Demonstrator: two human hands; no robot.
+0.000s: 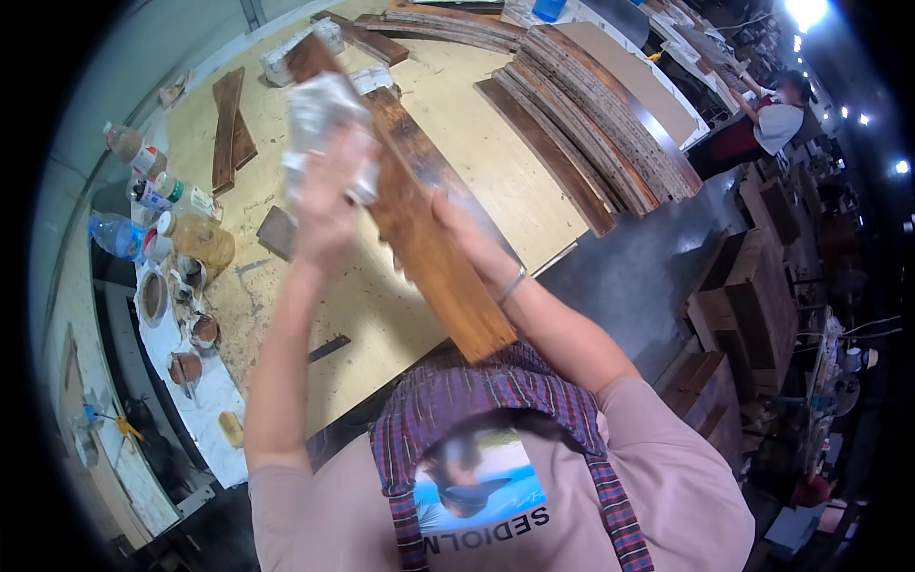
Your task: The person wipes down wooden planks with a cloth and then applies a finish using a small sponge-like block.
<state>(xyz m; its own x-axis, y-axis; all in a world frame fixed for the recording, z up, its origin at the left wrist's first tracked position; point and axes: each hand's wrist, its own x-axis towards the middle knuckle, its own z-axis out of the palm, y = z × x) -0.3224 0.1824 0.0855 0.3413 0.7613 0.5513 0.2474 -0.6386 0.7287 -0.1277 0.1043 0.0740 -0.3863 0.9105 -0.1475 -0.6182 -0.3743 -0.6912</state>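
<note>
A long brown wooden board [448, 286] slants across the view, its near end close to my apron and its far end over the worktable. My right hand [469, 240] grips the board's right edge near the middle, thumb on top. My left hand [332, 181], blurred by motion, presses a crumpled white cloth [322, 107] against the far part of the board. Behind it lies another dark board [424, 143], partly covered. White-wrapped blocks [375, 76] sit near its far end.
Two crossed wood strips [229, 129] lie at left on the worktable [381, 305]. Bottles and a jar of tan liquid [202, 240] line the left edge, with small cups [185, 366] nearer. Stacked curved boards [591, 124] occupy the far right. Another person [767, 124] stands beyond.
</note>
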